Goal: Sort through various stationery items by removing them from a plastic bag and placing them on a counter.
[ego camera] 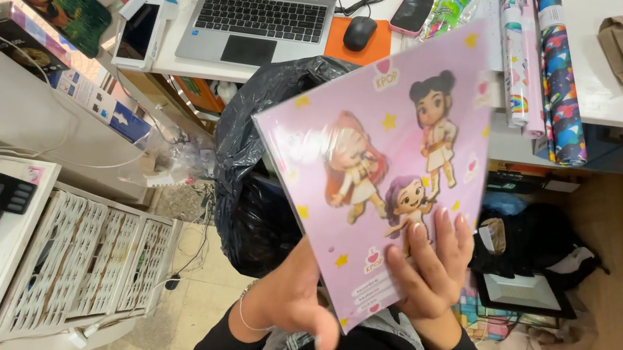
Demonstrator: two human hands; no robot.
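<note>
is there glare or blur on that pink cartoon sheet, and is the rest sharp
Head view: the pink sheet has soft glare across its glossy cover and slight motion blur; the left hand is blurred too; the laptop and wrapping paper rolls look sharper, evenly lit.

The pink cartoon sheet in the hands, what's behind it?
Behind the pink sheet sits a black bin bag, partly covered by it. The left hand reaches behind its lower edge, fingers hidden; the right hand lies on its front.
</note>
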